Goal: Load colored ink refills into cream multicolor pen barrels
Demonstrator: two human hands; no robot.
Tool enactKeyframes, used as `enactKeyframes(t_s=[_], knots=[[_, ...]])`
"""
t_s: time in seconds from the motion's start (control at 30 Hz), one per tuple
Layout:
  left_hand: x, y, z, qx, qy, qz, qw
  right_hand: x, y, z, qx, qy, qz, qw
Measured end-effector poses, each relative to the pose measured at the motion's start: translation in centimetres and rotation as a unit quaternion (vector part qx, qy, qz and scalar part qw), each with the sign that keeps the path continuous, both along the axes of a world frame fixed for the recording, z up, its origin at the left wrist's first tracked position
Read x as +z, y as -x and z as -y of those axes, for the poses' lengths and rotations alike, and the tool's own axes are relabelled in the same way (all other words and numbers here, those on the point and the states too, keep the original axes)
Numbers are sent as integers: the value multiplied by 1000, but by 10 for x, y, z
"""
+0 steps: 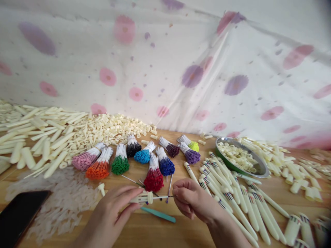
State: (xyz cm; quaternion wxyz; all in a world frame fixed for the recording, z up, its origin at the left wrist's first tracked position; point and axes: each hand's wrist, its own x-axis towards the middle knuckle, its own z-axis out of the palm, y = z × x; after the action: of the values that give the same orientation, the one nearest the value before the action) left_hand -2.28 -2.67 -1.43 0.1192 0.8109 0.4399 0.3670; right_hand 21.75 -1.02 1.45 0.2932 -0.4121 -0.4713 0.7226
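Observation:
My left hand [113, 210] is closed around a cream slotted pen part [144, 197], held sideways above the table. From the part's right end sticks a thin white pen refill [160, 197] with a dark tip. The fingertips of my right hand [190, 199] pinch that dark end. Below both hands lies a pair of teal tweezers [159, 214]. Just beyond them sit bundles of refills, among them red [153, 177], blue [166, 165] and green ones [120, 162]. A few loose refills lie near my fingers.
Cream pen parts [111, 125] are heaped at the back left. A phone [22, 215] lies beside translucent small pieces [62, 196]. On the right are several multicolour pens [238, 206] and a metal bowl [263, 168] of slotted parts. A flowered plastic sheet [155, 62] hangs behind.

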Motion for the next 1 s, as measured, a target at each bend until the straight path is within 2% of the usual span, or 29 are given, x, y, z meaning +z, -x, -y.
enactKeyframes(t_s=[0.2, 0.43, 0.57, 0.8, 1.0], knots=[[-4, 1, 3, -13, 49, 6, 999, 2, -2, -1, -4, -12, 23, 1000], [10, -3, 4, -61, 96, 34, 993, 4, -7, -1, 6, -14, 51, 999], [10, -3, 5, -61, 88, 33, 994, 6, -7, -1, 9, -5, 60, 998], [11, -2, 4, -33, 13, 46, 998, 12, -4, 5, 1, -19, 79, 997], [11, -4, 3, -22, 21, 67, 997, 18, -2, 12, 6, -42, 84, 996]])
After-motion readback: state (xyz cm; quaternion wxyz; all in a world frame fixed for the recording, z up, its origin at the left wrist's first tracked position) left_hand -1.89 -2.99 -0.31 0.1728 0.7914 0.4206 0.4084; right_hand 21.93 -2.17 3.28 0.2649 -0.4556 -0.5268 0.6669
